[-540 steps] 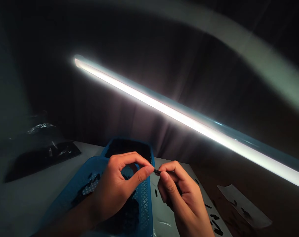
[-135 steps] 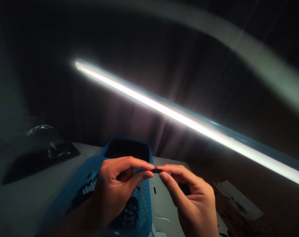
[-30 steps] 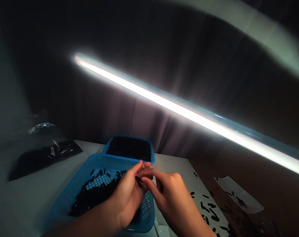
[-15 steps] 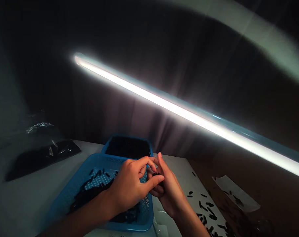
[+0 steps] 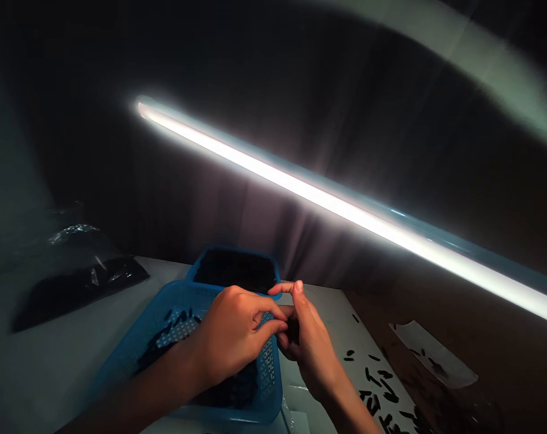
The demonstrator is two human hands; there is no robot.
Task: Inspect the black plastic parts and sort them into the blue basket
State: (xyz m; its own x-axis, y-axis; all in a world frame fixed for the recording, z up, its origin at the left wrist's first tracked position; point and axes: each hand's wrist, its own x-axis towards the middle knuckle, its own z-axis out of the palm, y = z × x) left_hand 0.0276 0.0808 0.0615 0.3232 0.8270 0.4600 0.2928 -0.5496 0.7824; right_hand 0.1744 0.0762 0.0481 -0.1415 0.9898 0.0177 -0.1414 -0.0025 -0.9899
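Note:
My left hand (image 5: 237, 334) is over the front blue basket (image 5: 268, 416), its thumb and index fingertips pinched together beside my right palm; what they pinch, if anything, is too small to tell. My right hand (image 5: 307, 331) is curled around small dark pieces (image 5: 293, 330), its thumb pointing up and its index finger bent over to the left. The front basket holds many dark, elongated pieces (image 5: 237, 392), partly hidden by my left forearm.
Behind is a second blue basket (image 5: 237, 271) full of dark pieces. A clear bag (image 5: 83, 286) with dark contents lies left. Loose dark pieces (image 5: 375, 386) are scattered right, near a white paper (image 5: 436, 355). A bright tube light (image 5: 309, 191) crosses above.
My left thumb and index finger have closed together and drawn slightly left. My right index finger has lifted and the hand has shifted slightly right.

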